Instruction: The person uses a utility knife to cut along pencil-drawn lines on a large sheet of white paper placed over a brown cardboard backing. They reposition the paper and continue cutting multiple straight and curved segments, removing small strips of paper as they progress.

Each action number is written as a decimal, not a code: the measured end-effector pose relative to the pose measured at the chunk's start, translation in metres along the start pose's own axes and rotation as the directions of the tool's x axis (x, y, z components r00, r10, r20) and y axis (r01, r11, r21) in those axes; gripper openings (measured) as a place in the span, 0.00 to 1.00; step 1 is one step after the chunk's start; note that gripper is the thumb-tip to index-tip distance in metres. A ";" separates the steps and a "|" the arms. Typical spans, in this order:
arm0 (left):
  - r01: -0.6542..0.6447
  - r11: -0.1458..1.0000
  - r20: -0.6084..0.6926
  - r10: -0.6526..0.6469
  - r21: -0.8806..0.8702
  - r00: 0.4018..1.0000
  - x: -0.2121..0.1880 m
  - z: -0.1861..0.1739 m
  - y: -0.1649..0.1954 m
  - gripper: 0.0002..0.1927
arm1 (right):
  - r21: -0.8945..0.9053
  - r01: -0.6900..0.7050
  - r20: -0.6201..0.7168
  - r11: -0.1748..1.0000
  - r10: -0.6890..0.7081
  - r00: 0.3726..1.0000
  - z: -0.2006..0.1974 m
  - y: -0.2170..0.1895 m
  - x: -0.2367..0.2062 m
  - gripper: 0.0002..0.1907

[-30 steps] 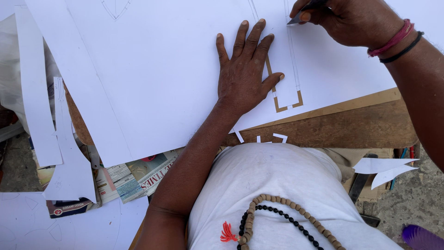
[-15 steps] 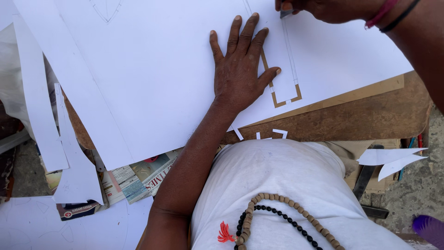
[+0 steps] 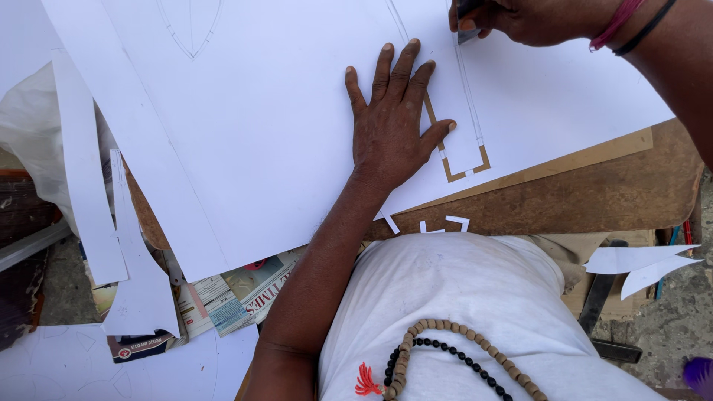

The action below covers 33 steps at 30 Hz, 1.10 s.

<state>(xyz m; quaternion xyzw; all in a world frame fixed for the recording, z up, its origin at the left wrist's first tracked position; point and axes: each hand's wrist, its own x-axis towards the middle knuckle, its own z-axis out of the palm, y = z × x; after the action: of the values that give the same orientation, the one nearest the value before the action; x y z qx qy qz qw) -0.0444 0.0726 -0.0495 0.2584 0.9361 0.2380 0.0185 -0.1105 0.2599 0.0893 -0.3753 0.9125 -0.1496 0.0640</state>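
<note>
White paper sheet (image 3: 282, 126), left hand (image 3: 390, 122) flat

A worn wooden board (image 3: 594, 197) carries a large white paper sheet (image 3: 282, 126) with cut slots.

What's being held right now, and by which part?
Right hand pinches a small dark cutting tool near its tip. Left hand grips nothing, lying flat on the white sheet.
</note>
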 end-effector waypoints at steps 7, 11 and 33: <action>-0.009 1.000 0.013 0.008 0.019 1.000 0.002 -0.006 0.003 0.44 | 0.139 -0.231 -0.091 0.963 0.244 0.965 0.007 0.000 -0.020 0.12; -0.003 1.000 0.014 0.002 0.030 1.000 0.002 -0.004 0.005 0.44 | 0.350 -0.393 -0.229 0.850 0.484 0.845 0.032 -0.003 -0.038 0.12; -0.037 0.999 -0.037 0.038 0.017 0.999 0.000 0.001 0.009 0.42 | 0.712 -0.314 -0.185 0.628 0.599 0.779 0.121 -0.045 -0.150 0.14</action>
<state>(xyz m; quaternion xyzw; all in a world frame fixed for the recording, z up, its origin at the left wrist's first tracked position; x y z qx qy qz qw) -0.0393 0.0801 -0.0465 0.2714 0.9332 0.2356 -0.0057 0.0539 0.3079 -0.0105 -0.0393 0.8608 -0.5062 0.0353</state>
